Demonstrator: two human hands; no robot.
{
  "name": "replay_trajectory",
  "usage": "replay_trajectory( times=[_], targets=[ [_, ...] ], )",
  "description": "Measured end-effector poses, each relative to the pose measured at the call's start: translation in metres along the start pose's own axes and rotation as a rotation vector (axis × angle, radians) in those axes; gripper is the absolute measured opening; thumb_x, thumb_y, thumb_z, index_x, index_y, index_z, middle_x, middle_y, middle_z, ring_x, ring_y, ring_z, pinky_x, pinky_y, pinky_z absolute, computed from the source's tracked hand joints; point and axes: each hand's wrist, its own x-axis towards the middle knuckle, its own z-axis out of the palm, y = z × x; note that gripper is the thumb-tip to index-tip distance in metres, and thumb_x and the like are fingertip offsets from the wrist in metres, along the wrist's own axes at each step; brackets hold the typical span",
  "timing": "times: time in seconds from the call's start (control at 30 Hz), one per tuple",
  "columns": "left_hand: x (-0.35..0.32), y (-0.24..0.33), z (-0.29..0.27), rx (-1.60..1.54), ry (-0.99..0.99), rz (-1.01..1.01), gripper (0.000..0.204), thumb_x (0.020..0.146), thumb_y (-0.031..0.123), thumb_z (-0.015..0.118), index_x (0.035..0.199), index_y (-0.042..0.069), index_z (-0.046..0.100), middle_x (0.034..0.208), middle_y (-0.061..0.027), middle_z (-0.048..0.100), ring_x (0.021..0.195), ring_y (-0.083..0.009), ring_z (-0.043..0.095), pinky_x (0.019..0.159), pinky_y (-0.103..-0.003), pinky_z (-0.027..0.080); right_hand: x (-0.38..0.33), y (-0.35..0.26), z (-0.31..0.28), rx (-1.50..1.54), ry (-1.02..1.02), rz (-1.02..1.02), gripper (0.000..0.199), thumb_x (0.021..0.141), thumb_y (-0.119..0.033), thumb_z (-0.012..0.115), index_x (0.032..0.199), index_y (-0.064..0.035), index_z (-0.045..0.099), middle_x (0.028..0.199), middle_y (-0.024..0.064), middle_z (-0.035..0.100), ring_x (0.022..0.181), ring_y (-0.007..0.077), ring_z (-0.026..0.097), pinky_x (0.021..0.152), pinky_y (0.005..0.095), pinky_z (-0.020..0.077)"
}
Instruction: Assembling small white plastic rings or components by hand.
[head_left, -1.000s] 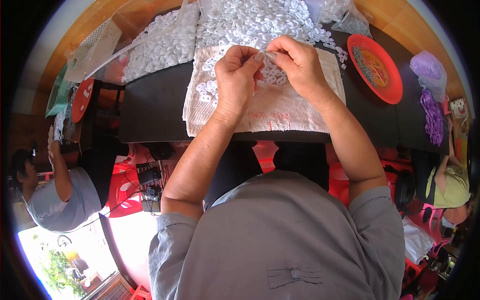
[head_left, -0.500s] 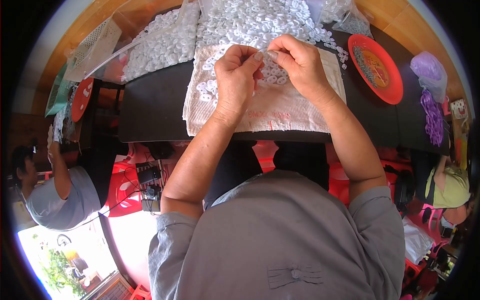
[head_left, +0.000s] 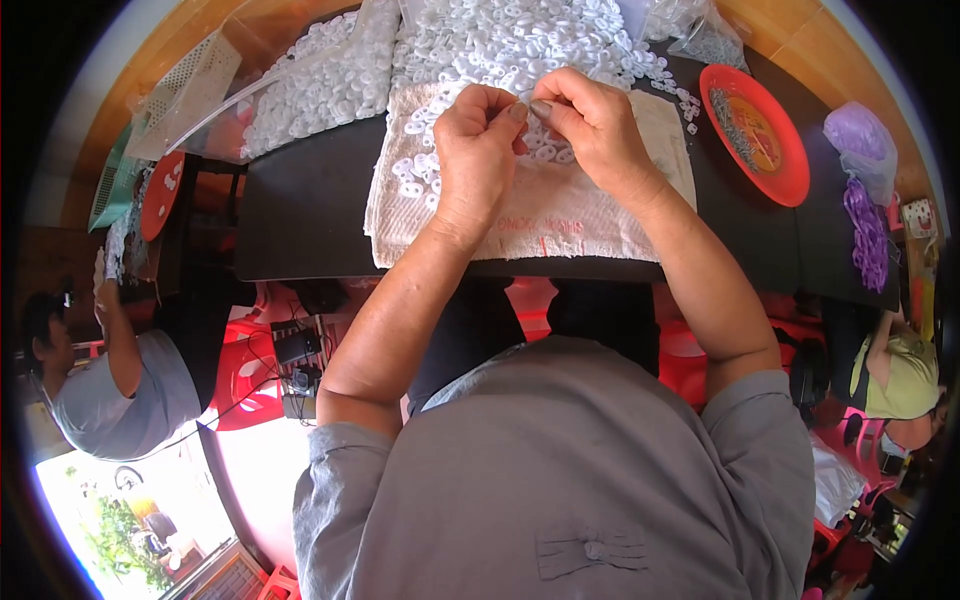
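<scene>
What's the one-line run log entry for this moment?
left hand: pinching small piece | right hand: pinching same spot | under hands: cream cloth, white ring pieces | right: red plate | table: black

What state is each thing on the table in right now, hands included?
left hand: closed in a pinch, fingertips meeting the right hand's.
right hand: pinching a small piece, too small to identify.
white cloth: spread flat, under both hands.
white rings: heaped loose, some spilled onto the cloth.
red plate: upright, holding small dark metal bits.
purple bag: bunched, lying at the table's right end.
</scene>
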Motion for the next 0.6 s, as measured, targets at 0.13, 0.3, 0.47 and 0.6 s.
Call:
replay_trajectory(
  times=[0.13, 0.3, 0.47, 0.6],
  targets=[
    [-0.001, 0.002, 0.000, -0.039, 0.005, -0.032, 0.004, 0.087, 0.001, 0.062, 0.086, -0.003, 0.060, 0.072, -0.0038, 0.060, 0.060, -0.0088, 0.054, 0.053, -0.023, 0.046, -0.002, -0.002, 0.001, 0.113, -0.036, 0.117, 0.002, 0.089, 0.002, 0.058, 0.089, 0.0008, 0.059, 0.073, -0.0005, 0.059, 0.062, 0.0056, 0.052, 0.055, 0.0221, 0.0434],
    [-0.002, 0.002, 0.001, -0.042, 0.017, -0.032, 0.005, 0.087, 0.001, 0.062, 0.084, -0.002, 0.061, 0.070, -0.0027, 0.059, 0.058, -0.0084, 0.053, 0.052, -0.023, 0.045, -0.005, -0.006, 0.005, 0.170, -0.035, 0.211, 0.003, 0.089, 0.002, 0.057, 0.089, 0.0005, 0.060, 0.073, -0.0015, 0.059, 0.062, 0.0046, 0.051, 0.055, 0.0207, 0.0422],
    [0.002, -0.002, -0.003, -0.029, 0.018, 0.049, 0.005, 0.087, 0.002, 0.063, 0.085, -0.002, 0.061, 0.070, -0.0031, 0.060, 0.057, -0.0081, 0.053, 0.051, -0.022, 0.044, 0.001, -0.008, 0.003, 0.218, -0.016, 0.233, 0.007, 0.090, 0.000, 0.059, 0.095, -0.0003, 0.063, 0.076, -0.0018, 0.061, 0.065, 0.0045, 0.054, 0.058, 0.0190, 0.0439],
    [0.005, 0.007, -0.006, -0.188, 0.137, 0.134, 0.006, 0.089, 0.003, 0.062, 0.086, -0.002, 0.061, 0.070, -0.0056, 0.061, 0.053, -0.0101, 0.054, 0.045, -0.023, 0.041, 0.004, -0.009, -0.002, -0.037, 0.130, -0.093, 0.011, 0.088, -0.002, 0.064, 0.099, -0.0028, 0.065, 0.078, -0.0006, 0.065, 0.072, 0.0054, 0.060, 0.063, 0.0213, 0.0487]
  ],
)
